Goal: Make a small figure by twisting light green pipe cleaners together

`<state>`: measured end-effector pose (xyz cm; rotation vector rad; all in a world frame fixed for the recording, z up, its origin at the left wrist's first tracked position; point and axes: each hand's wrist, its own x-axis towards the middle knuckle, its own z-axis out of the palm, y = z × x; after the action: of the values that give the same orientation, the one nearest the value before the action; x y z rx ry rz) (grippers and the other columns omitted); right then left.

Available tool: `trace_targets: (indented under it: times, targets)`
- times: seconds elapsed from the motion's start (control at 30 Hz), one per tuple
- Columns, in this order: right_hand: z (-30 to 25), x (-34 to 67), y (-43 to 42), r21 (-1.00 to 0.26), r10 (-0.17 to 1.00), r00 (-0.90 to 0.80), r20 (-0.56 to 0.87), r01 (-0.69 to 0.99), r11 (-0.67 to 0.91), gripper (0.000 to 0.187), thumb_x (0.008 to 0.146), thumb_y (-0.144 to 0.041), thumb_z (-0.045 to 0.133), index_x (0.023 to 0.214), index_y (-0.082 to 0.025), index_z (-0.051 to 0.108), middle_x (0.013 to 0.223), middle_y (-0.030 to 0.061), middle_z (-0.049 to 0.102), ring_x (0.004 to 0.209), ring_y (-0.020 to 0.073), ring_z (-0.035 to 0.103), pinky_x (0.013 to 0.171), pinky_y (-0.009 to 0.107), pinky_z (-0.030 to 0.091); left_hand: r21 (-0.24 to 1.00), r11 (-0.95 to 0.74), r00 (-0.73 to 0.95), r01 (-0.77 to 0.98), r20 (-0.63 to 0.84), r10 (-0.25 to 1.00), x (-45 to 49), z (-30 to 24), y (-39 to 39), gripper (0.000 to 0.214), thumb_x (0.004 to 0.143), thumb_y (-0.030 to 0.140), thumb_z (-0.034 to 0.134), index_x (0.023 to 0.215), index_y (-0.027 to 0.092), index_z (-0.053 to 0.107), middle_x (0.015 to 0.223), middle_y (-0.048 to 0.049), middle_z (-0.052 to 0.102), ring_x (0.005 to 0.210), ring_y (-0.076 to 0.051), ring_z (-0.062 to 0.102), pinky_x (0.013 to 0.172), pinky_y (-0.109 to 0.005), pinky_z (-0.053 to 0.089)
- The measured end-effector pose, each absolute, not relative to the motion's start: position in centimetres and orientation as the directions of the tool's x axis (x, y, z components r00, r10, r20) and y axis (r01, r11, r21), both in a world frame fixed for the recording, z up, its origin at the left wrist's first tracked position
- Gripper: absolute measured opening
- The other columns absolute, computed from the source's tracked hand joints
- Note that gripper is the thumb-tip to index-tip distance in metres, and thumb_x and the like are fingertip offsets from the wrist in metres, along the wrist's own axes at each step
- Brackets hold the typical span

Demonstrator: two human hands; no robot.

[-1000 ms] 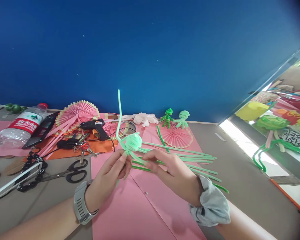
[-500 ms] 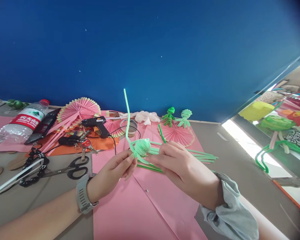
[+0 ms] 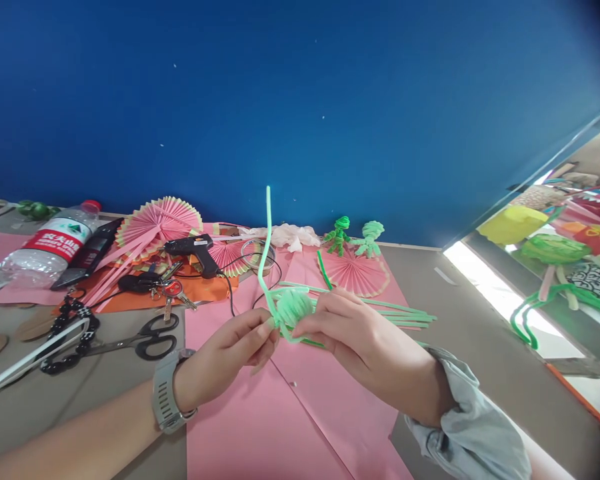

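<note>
Between my hands is a light green pipe-cleaner figure (image 3: 294,305), its round head wound in coils and one long stem standing up on the left. My left hand (image 3: 247,337) pinches it at the base of the coiled ball. My right hand (image 3: 355,333) has its thumb and fingers closed on a short loop of the same pipe cleaner below the ball. Behind my right hand, loose light green pipe cleaners (image 3: 405,315) lie on pink paper (image 3: 245,420). Two finished-looking pipe-cleaner figures, a dark green one (image 3: 338,237) and a pale green one (image 3: 370,239), stand farther back.
To the left are black scissors (image 3: 155,338), keys (image 3: 173,290), a glue gun (image 3: 195,252), a plastic bottle (image 3: 55,243) and pink paper fans (image 3: 160,227). A blue panel (image 3: 300,120) rises along the back. Colourful crafts (image 3: 555,247) are at the right.
The coiled ball has tilted and shifted slightly right and down. The long stem has swung to the right and stands straighter. Both hands keep their grip.
</note>
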<state>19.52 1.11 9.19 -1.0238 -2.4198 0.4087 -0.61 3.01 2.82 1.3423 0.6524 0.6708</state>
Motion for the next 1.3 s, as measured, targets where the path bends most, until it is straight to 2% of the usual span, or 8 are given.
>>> trace_targets:
  times: [0.13, 0.3, 0.47, 0.6, 0.73, 0.83, 1.07, 1.3]
  targets:
    - [9.4, 19.7, 0.8, -0.555, 0.760, -0.590, 0.272, 0.549, 0.625, 0.021, 0.086, -0.009, 0.045, 0.093, -0.019, 0.062, 0.077, 0.0018, 0.054, 0.074, 0.0120, 0.050, 0.069, 0.023, 0.041, 0.993, 0.085, 0.638, -0.083, -0.013, 0.770, -0.6, 3.0, 2.8, 0.024, 0.091, 0.028, 0.034, 0.075, 0.016, 0.047, 0.055, 0.0055, 0.037, 0.048, -0.008, 0.028, 0.048, -0.022, 0.025]
    - [9.7, 20.7, 0.7, -0.759, 0.900, -0.381, 0.214, 0.514, 0.398, 0.008, 0.083, -0.019, 0.056, 0.089, -0.023, 0.058, 0.081, -0.0017, 0.059, 0.074, 0.0100, 0.054, 0.068, 0.021, 0.040, 0.987, 0.048, 0.562, -0.151, 0.046, 0.826, -0.7, 3.4, 2.5, 0.025, 0.091, 0.030, 0.035, 0.074, 0.017, 0.048, 0.054, 0.0054, 0.039, 0.047, -0.007, 0.029, 0.047, -0.021, 0.026]
    - [8.8, 20.4, 1.2, -0.994, 0.944, -0.326, 0.060, 0.068, 0.087, 0.007, 0.080, -0.029, 0.060, 0.085, -0.023, 0.059, 0.076, -0.0015, 0.056, 0.069, 0.0106, 0.053, 0.060, 0.022, 0.042, 0.973, 0.093, 0.531, -0.210, 0.034, 0.846, -0.7, 3.7, 2.0, 0.025, 0.091, 0.032, 0.036, 0.073, 0.018, 0.048, 0.056, 0.0059, 0.039, 0.046, -0.006, 0.030, 0.047, -0.020, 0.026]
    - [7.5, 19.4, 1.1, -0.939, 0.939, -0.345, -0.001, -0.323, -0.120, 0.013, 0.081, -0.033, 0.058, 0.076, -0.021, 0.057, 0.082, -0.0005, 0.054, 0.076, 0.0118, 0.052, 0.071, 0.027, 0.044, 0.980, 0.074, 0.515, -0.182, 0.031, 0.856, -0.8, 3.6, 1.6, 0.025, 0.091, 0.033, 0.036, 0.075, 0.018, 0.048, 0.061, 0.0047, 0.041, 0.049, -0.006, 0.033, 0.047, -0.020, 0.027]
    - [6.6, 18.8, 1.1, -0.835, 0.929, -0.366, -0.048, -0.497, -0.238, 0.017, 0.084, -0.032, 0.055, 0.074, -0.019, 0.051, 0.073, -0.0030, 0.051, 0.056, 0.0056, 0.041, 0.055, 0.020, 0.036, 0.996, 0.023, 0.546, -0.085, 0.027, 0.837, -1.0, 3.7, 1.3, 0.025, 0.091, 0.034, 0.035, 0.079, 0.018, 0.050, 0.061, 0.0034, 0.043, 0.050, -0.007, 0.035, 0.048, -0.021, 0.029]
    - [6.4, 18.6, 1.1, -0.817, 0.920, -0.388, -0.060, -0.510, -0.268, 0.021, 0.084, -0.032, 0.055, 0.071, -0.017, 0.049, 0.063, -0.0046, 0.048, 0.049, 0.0045, 0.030, 0.049, 0.018, 0.029, 0.999, -0.011, 0.573, -0.039, 0.031, 0.819, -1.0, 3.6, 1.1, 0.026, 0.091, 0.033, 0.034, 0.076, 0.018, 0.049, 0.063, 0.0022, 0.044, 0.051, -0.008, 0.037, 0.049, -0.022, 0.031]
    - [6.8, 18.3, 0.9, -0.868, 0.938, -0.328, -0.113, -0.427, -0.254, 0.022, 0.084, -0.031, 0.054, 0.070, -0.017, 0.047, 0.063, -0.0042, 0.049, 0.059, 0.0071, 0.043, 0.052, 0.018, 0.029, 0.992, -0.120, 0.570, 0.040, 0.076, 0.818, -0.8, 3.5, 1.1, 0.027, 0.092, 0.029, 0.031, 0.074, 0.018, 0.047, 0.061, 0.0021, 0.046, 0.056, -0.010, 0.040, 0.055, -0.023, 0.033]
    - [6.5, 17.1, 0.6, -0.905, 0.989, -0.123, -0.085, -0.405, -0.128, 0.020, 0.084, -0.033, 0.054, 0.073, -0.020, 0.045, 0.060, -0.0064, 0.043, 0.051, 0.0056, 0.036, 0.046, 0.016, 0.028, 0.994, -0.104, 0.582, 0.032, 0.066, 0.810, -0.3, 3.1, 0.9, 0.027, 0.092, 0.029, 0.031, 0.072, 0.018, 0.046, 0.061, 0.0026, 0.044, 0.055, -0.009, 0.039, 0.055, -0.022, 0.034]
